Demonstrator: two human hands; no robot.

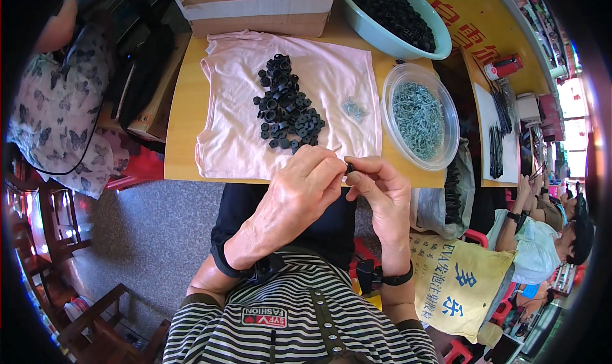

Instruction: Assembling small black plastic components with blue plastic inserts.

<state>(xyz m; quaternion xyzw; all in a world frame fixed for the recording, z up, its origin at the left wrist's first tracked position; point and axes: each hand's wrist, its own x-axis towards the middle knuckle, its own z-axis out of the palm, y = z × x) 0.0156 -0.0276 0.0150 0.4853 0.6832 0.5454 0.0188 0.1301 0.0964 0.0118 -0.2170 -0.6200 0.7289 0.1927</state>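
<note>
My left hand (306, 182) and my right hand (382, 189) meet over the near edge of the pink cloth (229, 90). Between my right thumb and forefinger is a small black plastic part (349, 167). The left fingers are pinched together right beside it; whatever they grip is hidden. Just beyond my hands, a pile of black plastic parts (280, 99), some ring-shaped and some like small knobs, lies on the cloth. A little heap of silvery screws (354, 109) rests to its right.
A clear round tub (390, 134) of silvery screws stands at the table's right edge. Behind it is a pale green basin (376, 37) full of black parts. A cardboard box (255, 27) sits at the back. A yellow sack (440, 287) and another person (535, 243) are at right.
</note>
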